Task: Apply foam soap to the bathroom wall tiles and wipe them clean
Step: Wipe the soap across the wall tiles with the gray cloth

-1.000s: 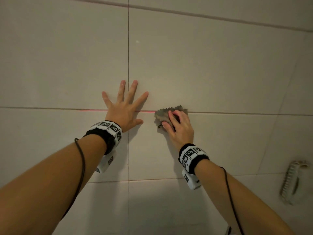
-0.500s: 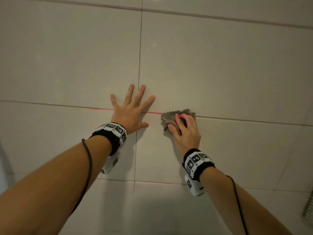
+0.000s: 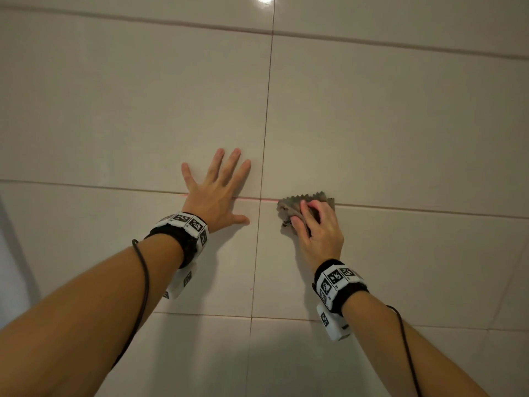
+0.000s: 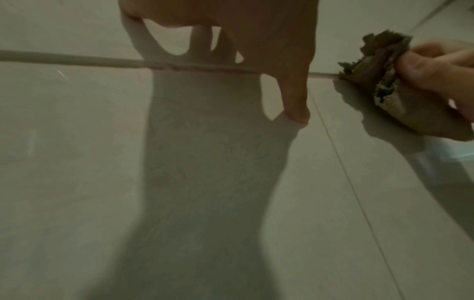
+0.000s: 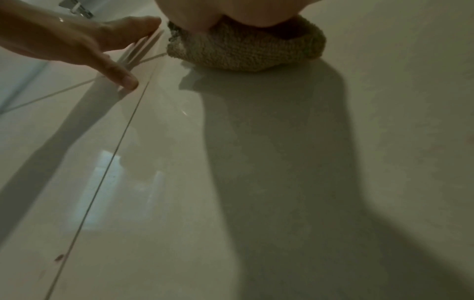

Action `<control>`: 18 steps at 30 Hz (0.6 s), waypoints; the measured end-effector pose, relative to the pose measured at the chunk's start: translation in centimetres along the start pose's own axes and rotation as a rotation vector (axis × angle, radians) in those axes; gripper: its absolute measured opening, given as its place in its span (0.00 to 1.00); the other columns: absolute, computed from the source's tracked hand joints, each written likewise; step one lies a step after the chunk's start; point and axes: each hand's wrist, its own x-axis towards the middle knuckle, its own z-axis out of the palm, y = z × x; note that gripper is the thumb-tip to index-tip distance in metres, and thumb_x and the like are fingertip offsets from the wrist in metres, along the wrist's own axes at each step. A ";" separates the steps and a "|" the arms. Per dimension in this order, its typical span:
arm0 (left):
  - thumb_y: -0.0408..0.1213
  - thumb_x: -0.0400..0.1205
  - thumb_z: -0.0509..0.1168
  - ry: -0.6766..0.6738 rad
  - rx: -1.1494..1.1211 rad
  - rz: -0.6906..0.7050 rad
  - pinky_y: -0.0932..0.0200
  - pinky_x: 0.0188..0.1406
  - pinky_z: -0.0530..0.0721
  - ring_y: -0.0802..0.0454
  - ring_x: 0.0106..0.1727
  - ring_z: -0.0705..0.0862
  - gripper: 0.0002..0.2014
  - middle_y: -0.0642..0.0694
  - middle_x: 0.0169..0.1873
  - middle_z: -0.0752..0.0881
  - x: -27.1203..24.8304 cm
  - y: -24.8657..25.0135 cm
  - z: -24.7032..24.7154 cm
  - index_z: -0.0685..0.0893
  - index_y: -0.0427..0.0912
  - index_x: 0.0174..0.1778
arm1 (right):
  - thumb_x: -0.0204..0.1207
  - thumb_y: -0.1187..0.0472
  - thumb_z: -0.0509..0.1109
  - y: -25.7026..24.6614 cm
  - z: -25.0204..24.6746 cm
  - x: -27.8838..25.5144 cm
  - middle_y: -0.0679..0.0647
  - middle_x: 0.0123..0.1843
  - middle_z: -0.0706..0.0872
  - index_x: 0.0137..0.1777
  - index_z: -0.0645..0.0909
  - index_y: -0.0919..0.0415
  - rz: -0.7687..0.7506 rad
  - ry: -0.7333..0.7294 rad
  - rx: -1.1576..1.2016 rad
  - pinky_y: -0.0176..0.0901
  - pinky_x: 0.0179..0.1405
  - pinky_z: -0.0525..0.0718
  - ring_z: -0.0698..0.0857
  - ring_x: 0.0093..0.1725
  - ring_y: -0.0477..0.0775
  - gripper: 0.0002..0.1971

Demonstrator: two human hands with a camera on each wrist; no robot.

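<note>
head: right hand (image 3: 320,227) curls round crumpled grey-brown cloth (image 3: 297,202) pressed on wall tiles (image 3: 400,124), zigzag edge upward along horizontal grout line (image 3: 86,186); left hand (image 3: 213,193) flat, fingers spread | left wrist: thumb (image 4: 295,97) tip on tile; cloth beside, seemingly bunched lengthwise | right wrist: cloth wadded under palm; vertical grout line (image 5: 102,180) between hands

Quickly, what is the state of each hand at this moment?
Left hand: open, fingers spread, pressed flat on the wall tiles.
Right hand: closed, gripping a bunched grey cleaning cloth against the tiles.
</note>
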 end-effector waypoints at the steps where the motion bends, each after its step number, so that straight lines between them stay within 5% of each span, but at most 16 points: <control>1: 0.80 0.66 0.64 -0.003 0.000 0.005 0.06 0.67 0.54 0.41 0.87 0.32 0.66 0.48 0.87 0.30 -0.1 -0.5 0.0 0.29 0.53 0.86 | 0.83 0.47 0.65 -0.3 0.2 -0.1 0.56 0.60 0.86 0.62 0.89 0.63 0.019 0.010 0.006 0.48 0.49 0.88 0.85 0.60 0.57 0.21; 8: 0.78 0.68 0.65 -0.010 0.017 0.047 0.06 0.68 0.53 0.41 0.88 0.32 0.62 0.48 0.87 0.30 -0.6 -2.8 0.0 0.33 0.56 0.86 | 0.83 0.49 0.65 -2.0 1.2 0.1 0.56 0.59 0.87 0.60 0.90 0.63 0.082 0.037 0.026 0.49 0.53 0.87 0.85 0.60 0.56 0.19; 18: 0.77 0.70 0.64 -0.040 0.032 0.055 0.08 0.70 0.53 0.42 0.87 0.31 0.60 0.50 0.86 0.28 -1.5 -5.7 0.1 0.32 0.59 0.86 | 0.83 0.52 0.66 -5.7 2.7 0.3 0.53 0.56 0.87 0.59 0.90 0.61 0.134 0.063 0.114 0.29 0.57 0.74 0.81 0.57 0.46 0.17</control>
